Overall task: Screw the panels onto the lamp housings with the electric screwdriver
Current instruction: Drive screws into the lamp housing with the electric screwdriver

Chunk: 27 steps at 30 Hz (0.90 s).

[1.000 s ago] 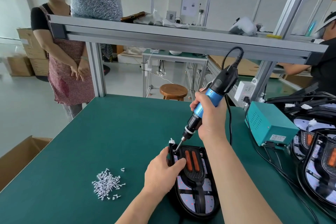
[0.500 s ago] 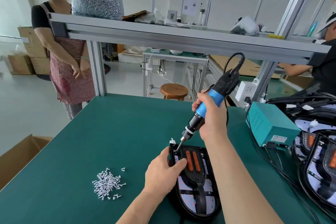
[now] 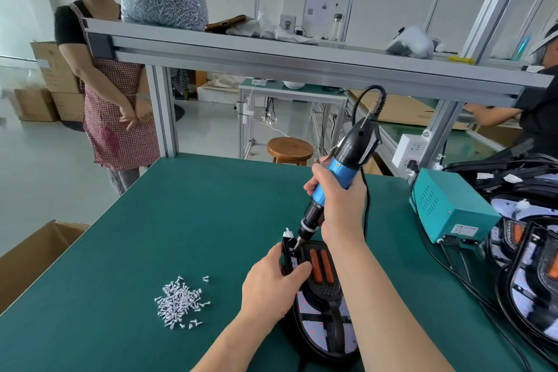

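A black lamp housing point(image 3: 324, 323) with two orange strips and a white dotted panel lies on the green table point(image 3: 151, 235), near its front edge. My left hand point(image 3: 268, 287) grips the housing's upper left edge, thumb on the panel. My right hand point(image 3: 338, 205) holds the blue and black electric screwdriver point(image 3: 335, 178) tilted, its bit down on the housing's top left corner beside a small white connector point(image 3: 288, 232). A pile of small silver screws point(image 3: 179, 302) lies to the left of the housing.
A teal power box point(image 3: 450, 205) sits at right, cables trailing forward. More lamp housings point(image 3: 531, 275) are stacked at the far right. An aluminium shelf point(image 3: 271, 57) spans overhead, with a bag of screws point(image 3: 164, 0) on it. One person stands at back left, another at far right.
The screwdriver stays on the same top left corner and now stands slightly steeper, its body a little higher. My left hand keeps its hold on the housing.
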### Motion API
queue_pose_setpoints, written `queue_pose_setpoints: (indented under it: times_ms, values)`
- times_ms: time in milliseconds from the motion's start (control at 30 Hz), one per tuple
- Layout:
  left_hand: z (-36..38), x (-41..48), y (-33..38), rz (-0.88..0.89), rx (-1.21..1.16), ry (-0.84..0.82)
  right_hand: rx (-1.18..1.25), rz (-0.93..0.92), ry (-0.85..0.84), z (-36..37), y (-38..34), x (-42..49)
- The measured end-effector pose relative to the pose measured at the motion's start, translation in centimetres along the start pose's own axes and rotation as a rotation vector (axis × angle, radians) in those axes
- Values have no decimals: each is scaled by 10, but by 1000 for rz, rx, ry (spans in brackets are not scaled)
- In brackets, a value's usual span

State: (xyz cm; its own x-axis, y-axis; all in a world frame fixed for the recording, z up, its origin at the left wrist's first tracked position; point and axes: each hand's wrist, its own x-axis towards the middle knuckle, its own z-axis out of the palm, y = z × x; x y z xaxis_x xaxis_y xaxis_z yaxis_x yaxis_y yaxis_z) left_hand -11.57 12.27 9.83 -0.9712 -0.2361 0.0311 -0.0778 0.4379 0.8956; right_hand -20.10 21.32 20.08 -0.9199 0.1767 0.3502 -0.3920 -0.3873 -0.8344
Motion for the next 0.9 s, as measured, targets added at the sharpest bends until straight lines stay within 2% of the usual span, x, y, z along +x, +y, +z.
queue_pose_setpoints:
  times_ms: [267, 400, 567, 633, 767, 900]
  values:
    - [-1, -1, 6, -34, -3, -10, 58, -4, 200, -4, -2, 0]
    - [-1, -2, 7, -34, -12, -17, -1, -31, 258, -3, -5, -3]
    - [-3, -3, 7, -22, 1, -42, -116, -148, 277, 8, -4, -17]
    - [-3, -2, 5, -18, -3, -39, -115, -144, 229, 8, -6, -17]
    - [-1, -1, 3, -15, -28, -33, -46, -70, 26, 2, -9, -10]
    - [-1, -1, 2, -17, -24, -29, 35, -18, -5, -2, -13, 0]
